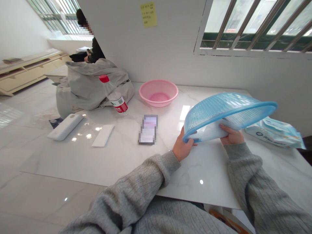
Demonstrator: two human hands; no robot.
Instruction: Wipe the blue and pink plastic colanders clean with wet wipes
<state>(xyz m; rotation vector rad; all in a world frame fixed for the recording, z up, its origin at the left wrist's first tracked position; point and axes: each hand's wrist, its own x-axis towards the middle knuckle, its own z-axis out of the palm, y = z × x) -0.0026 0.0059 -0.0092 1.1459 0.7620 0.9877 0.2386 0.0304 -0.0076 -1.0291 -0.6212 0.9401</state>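
Note:
A translucent blue plastic basin [219, 105] is held tilted above the table's right half, its open side facing down toward me. My left hand [182, 146] grips the rim at its near left end, thumb and fingers closed around the edge. Inside the mouth of the basin, my right hand [232, 134] has its fingers bent around a thin white sheet, which looks like a wet wipe [211, 130]. Part of that sheet lies against the basin's inner side, and some of my right fingers are hidden behind it.
On the white table [136, 162] stand a pink basin [158, 103], a red-capped bottle [118, 102], a phone [148, 129], a white card [103, 136] and a white oblong device [65, 127]. A wipes pack [275, 135] lies at right. Behind the grey bag [85, 84] sits a person [96, 52].

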